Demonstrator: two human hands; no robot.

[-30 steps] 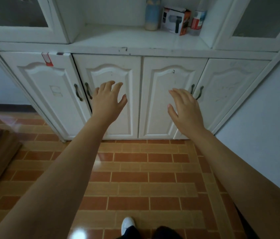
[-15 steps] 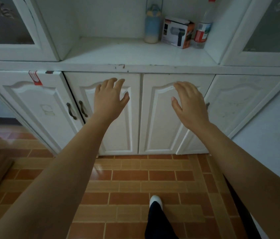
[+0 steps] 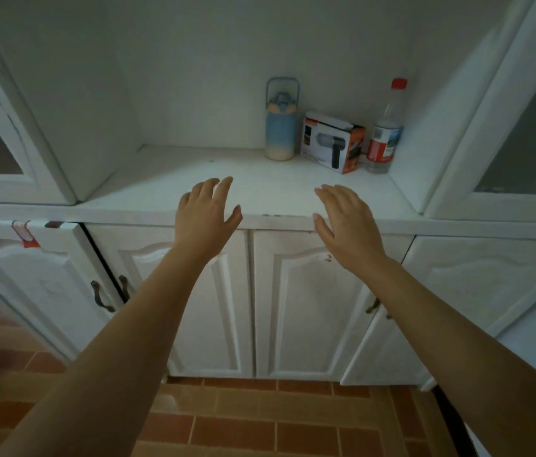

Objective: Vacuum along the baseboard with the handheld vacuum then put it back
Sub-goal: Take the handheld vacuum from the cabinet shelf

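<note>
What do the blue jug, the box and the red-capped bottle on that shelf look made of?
Blue jug: probably plastic, matte, blue fading to cream. Box: printed cardboard, sharp folded edges, slight sheen. Red-capped bottle: likely clear plastic, see-through neck, red and white wrap label.

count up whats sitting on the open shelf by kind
bottles: 2 (blue handled flask, red-capped plastic bottle)
boxes: 1 (orange and white appliance box)
total: 3
</note>
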